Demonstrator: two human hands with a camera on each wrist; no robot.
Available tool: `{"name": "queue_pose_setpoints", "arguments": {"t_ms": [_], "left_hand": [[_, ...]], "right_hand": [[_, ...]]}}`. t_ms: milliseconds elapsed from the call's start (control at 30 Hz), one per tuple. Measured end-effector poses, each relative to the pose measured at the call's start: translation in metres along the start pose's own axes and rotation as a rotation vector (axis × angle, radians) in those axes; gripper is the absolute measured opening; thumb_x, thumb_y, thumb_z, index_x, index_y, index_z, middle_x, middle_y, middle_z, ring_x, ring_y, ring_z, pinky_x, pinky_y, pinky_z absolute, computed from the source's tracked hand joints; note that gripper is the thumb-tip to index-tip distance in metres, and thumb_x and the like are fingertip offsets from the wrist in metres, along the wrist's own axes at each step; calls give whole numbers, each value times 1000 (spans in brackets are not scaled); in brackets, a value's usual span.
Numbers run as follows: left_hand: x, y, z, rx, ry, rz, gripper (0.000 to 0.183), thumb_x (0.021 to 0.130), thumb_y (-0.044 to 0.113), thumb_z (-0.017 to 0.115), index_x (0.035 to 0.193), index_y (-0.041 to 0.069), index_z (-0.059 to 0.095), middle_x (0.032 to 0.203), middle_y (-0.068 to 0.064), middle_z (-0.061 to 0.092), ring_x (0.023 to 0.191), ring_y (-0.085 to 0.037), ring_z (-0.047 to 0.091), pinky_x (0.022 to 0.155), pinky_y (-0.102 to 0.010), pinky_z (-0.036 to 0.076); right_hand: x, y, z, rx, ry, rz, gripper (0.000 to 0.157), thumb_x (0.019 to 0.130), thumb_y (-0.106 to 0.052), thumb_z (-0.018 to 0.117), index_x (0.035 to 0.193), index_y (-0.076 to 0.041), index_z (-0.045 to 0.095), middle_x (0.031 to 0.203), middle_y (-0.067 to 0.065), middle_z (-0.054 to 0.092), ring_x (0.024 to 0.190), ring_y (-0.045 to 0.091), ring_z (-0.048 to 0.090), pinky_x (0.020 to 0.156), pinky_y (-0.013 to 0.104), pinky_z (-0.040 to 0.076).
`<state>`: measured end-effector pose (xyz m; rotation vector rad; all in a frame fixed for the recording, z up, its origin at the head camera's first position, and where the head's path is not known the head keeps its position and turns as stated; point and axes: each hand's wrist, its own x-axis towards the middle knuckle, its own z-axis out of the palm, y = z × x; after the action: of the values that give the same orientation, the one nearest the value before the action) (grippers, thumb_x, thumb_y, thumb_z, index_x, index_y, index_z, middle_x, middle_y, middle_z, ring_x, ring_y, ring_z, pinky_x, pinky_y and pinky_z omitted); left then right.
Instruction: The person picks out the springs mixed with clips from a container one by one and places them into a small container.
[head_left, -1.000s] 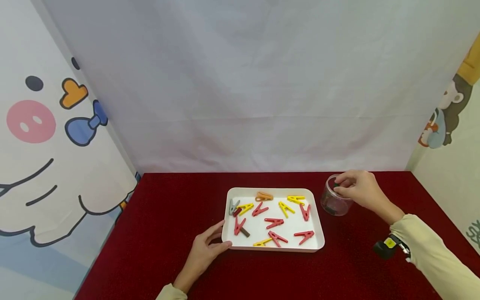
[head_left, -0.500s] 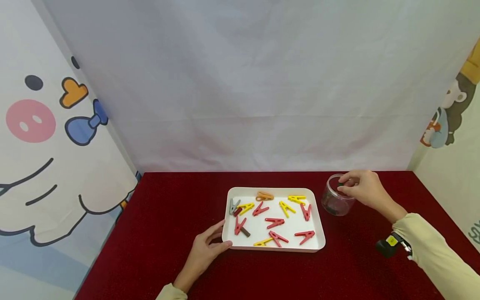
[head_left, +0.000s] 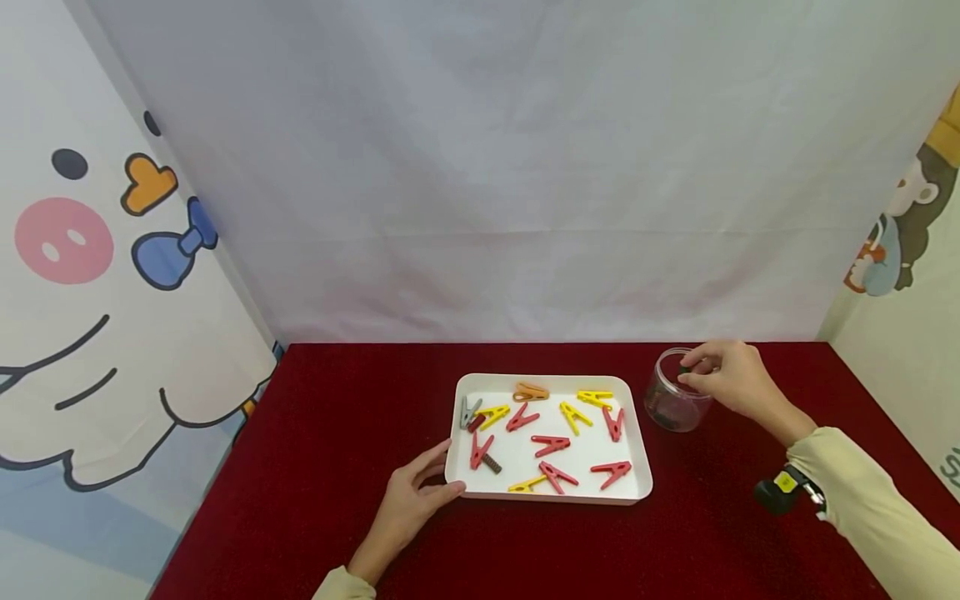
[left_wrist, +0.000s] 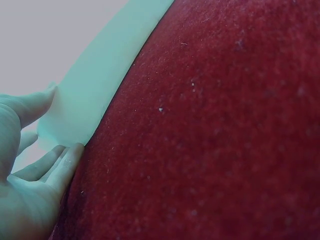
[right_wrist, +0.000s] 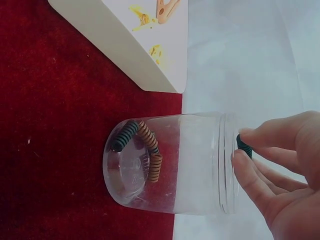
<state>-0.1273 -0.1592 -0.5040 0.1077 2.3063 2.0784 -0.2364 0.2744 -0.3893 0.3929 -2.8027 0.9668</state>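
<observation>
At the near left corner of the white tray (head_left: pixel 547 500), my left hand (head_left: pixel 408 500) has its thumb on one wall and its fingers round the other side. The left wrist view shows that thumb (left_wrist: pixel 37 106) against the tray's outer wall. My right hand (head_left: pixel 735 379) pinches a dark green coil spring (right_wrist: pixel 245 146) between thumb and fingertip, right at the mouth of a clear plastic jar (head_left: pixel 671 408). Inside the jar, the right wrist view shows green springs (right_wrist: pixel 125 136) and brown springs (right_wrist: pixel 155 167) at the bottom.
Red clothespins (head_left: pixel 551 446), yellow ones (head_left: pixel 574 417), an orange one (head_left: pixel 530 392) and a grey one (head_left: pixel 468 413) lie in the tray. A brown spring (head_left: pixel 491 463) and a dark red one (head_left: pixel 476 423) lie among them. A red cloth (head_left: pixel 360 400) covers the table.
My right hand has shifted slightly right over the jar's mouth with the green spring still in its fingers. The left hand stays at the tray's corner.
</observation>
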Motion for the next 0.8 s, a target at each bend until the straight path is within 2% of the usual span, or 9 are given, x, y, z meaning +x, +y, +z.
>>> {"name": "queue_pose_setpoints", "arguments": {"t_ms": [800], "left_hand": [[0, 1, 1, -5, 8, 5, 62, 78, 4, 77, 134, 3, 52, 131, -20, 52, 113, -34, 53, 79, -26, 53]], "right_hand": [[-2, 4, -2, -33, -9, -15, 13, 78, -4, 73, 88, 3, 70, 74, 9, 66, 67, 23, 60, 48, 27, 46]]}}
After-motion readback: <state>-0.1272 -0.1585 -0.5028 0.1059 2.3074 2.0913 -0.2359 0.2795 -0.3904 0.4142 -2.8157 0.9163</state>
